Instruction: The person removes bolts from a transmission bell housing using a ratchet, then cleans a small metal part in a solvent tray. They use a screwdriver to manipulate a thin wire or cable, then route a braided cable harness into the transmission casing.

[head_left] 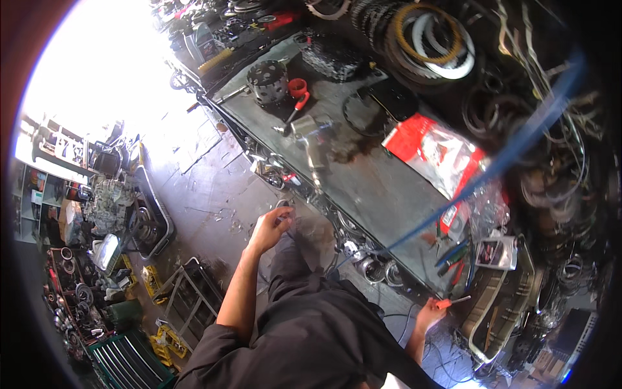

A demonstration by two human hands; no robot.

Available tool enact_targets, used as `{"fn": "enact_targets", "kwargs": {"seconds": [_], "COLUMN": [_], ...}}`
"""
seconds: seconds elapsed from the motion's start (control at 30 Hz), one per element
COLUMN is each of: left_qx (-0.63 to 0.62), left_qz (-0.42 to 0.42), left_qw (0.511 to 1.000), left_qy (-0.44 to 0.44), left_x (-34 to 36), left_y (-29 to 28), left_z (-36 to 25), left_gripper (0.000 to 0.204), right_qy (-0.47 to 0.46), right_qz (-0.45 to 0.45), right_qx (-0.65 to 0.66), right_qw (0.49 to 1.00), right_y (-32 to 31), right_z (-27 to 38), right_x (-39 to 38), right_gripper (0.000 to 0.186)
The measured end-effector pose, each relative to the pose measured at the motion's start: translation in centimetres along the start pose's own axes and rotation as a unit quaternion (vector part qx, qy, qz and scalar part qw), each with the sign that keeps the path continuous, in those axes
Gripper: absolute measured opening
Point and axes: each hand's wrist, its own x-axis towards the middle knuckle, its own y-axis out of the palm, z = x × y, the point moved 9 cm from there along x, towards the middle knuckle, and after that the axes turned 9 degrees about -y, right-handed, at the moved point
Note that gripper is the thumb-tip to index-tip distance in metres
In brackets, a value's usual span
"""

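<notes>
Over the floor left of the workbench point(379, 194), my left hand point(269, 230) is closed with its fingers curled. Whatever it may hold is hidden. Beside the bench's near right corner, my right hand point(427, 316) grips a screwdriver point(444, 303) by its orange-red handle, its short metal shaft pointing right. Just above that hand, pliers and other hand tools point(455, 259) lie on the bench. Farther along the top are an air impact wrench point(310, 137), a red-handled tool point(299, 105) and a perforated metal drum point(267, 81).
A blue hose point(492, 172) slants across the bench. A red-and-clear plastic package point(434, 152) lies near stacked rings point(429, 39). A metal pan point(499, 311) stands at the right corner. A step ladder point(188, 292) and gearbox casing point(109, 204) are on the left.
</notes>
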Motion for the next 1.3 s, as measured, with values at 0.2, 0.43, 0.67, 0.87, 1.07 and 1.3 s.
{"fn": "enact_targets", "kwargs": {"seconds": [0.2,0.43,0.67,0.87,1.07,1.3], "left_qx": [0.028,0.12,0.001,-0.33,-0.373,-0.108], "left_qz": [0.087,0.197,0.099,-0.005,0.029,0.155], "left_qw": [0.994,0.959,0.94,0.748,0.755,0.89], "left_qy": [-0.055,-0.167,-0.326,-0.575,-0.539,-0.416], "left_x": [13.8,23.8,20.8,8.5,13.3,27.6], "left_y": [-6.9,-16.2,-20.7,-21.3,-20.9,-24.5], "left_z": [5.1,17.9,38.9,46.8,45.5,32.4], "left_gripper": [0.026,0.02,0.02,0.014,0.013,0.02], "right_qy": [0.275,-0.159,-0.357,-0.44,-0.367,-0.313], "right_qz": [0.468,0.628,0.39,0.221,0.316,0.368], "right_qx": [-0.044,0.166,0.229,0.03,0.041,0.168], "right_qw": [0.839,0.744,0.817,0.87,0.874,0.859], "right_y": [5.8,12.3,40.3,56.5,58.6,50.3], "right_z": [8.0,57.6,89.8,99.1,99.3,96.7], "right_x": [-6.0,0.4,13.5,21.3,21.1,16.6], "right_gripper": [0.026,0.022,0.027,0.043,0.023,0.023]}}
